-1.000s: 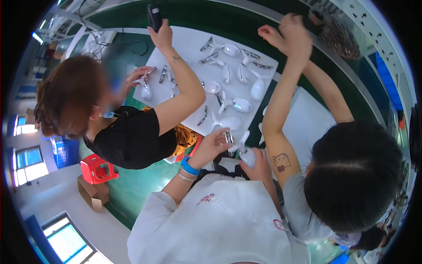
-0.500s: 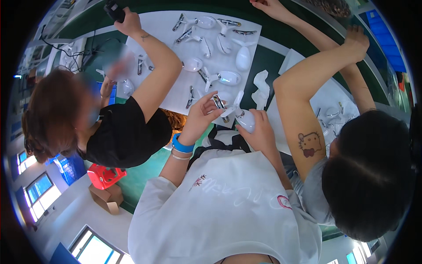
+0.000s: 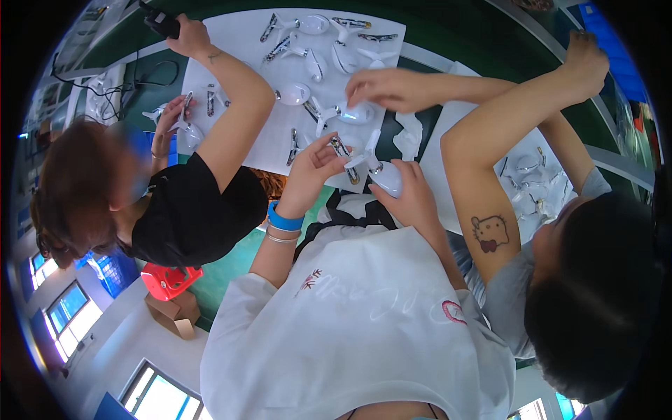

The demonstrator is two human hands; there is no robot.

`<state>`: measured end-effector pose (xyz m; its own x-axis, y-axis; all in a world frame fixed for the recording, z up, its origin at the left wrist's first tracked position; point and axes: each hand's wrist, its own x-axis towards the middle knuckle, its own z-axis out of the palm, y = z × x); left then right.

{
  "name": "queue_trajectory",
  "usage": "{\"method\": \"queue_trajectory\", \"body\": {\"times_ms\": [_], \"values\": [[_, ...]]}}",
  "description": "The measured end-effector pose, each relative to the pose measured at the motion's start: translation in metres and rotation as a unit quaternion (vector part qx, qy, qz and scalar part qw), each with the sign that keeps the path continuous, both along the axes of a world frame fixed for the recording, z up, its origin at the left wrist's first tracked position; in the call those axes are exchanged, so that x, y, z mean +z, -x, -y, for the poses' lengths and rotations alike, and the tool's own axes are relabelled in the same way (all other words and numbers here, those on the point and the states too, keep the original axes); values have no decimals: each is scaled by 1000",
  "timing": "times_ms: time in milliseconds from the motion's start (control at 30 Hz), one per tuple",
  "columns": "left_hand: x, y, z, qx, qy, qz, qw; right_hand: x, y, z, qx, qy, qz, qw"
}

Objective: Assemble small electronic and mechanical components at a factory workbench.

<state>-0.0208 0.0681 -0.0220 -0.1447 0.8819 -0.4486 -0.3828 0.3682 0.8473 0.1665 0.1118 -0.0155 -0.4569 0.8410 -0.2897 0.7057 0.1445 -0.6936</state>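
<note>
My left hand pinches a shiny silver strip-like part between thumb and fingers, close in front of me. Beside it, my right hand is closed around the glossy rounded body of a white Y-shaped handheld device. The device's forked end points away from me, towards the strip; whether the two touch I cannot tell. Just beyond my hands, a co-worker's hand from the right reaches over another white Y-shaped piece.
Several similar white pieces and silver strips lie on a white sheet. At left, a co-worker holds a black handheld tool and a white piece. Crumpled white paper lies right of my hands. Behind are a red stool and cardboard box.
The right co-worker's hand has come from the far edge onto the sheet, over a white piece. My hands keep their hold, nearly unmoved. The left co-worker's black tool has shifted slightly left.
</note>
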Motion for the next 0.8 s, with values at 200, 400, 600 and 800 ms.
{"method": "queue_trajectory", "body": {"times_ms": [200, 400, 600, 800], "values": [[-1, 1, 0, 5, 15, 12, 1000, -2, -1, 0, 1, -13, -11, 1000], [-4, -4, 4, 0, 14, 27, 1000, -3, -6, 5, -4, 0, -11, 1000], [-14, -5, 9, 11, 1, 5, 1000, -8, -4, 3, 7, -4, -26, 1000], [4, -3, -49, 91, -67, 15, 993, 11, 14, -48, -13, -129, -41, 991]]}}
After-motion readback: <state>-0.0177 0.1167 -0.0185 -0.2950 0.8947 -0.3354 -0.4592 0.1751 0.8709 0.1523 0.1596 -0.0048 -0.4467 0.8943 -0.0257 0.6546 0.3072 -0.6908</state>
